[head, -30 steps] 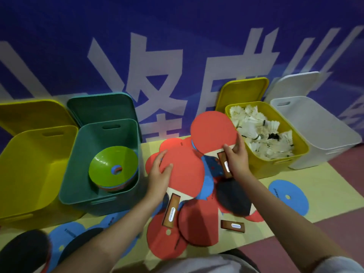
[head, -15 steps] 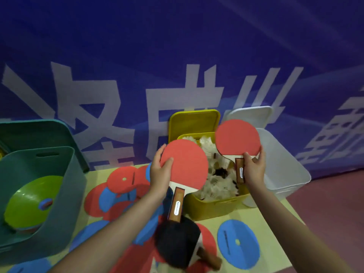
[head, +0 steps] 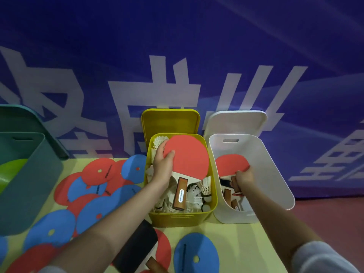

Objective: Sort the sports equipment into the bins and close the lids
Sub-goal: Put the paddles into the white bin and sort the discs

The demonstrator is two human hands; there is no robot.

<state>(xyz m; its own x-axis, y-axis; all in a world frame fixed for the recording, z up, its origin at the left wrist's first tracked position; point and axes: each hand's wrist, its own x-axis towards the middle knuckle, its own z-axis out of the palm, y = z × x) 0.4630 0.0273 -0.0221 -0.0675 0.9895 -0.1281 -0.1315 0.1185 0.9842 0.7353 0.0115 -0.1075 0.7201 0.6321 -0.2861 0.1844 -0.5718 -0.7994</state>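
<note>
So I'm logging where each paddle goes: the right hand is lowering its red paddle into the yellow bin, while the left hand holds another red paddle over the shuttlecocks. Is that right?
Not quite. The head view shows the right hand lowering its red paddle into the white bin, not the yellow one. The rest holds: the left hand holds another red paddle over the shuttlecocks in the yellow bin.
</note>
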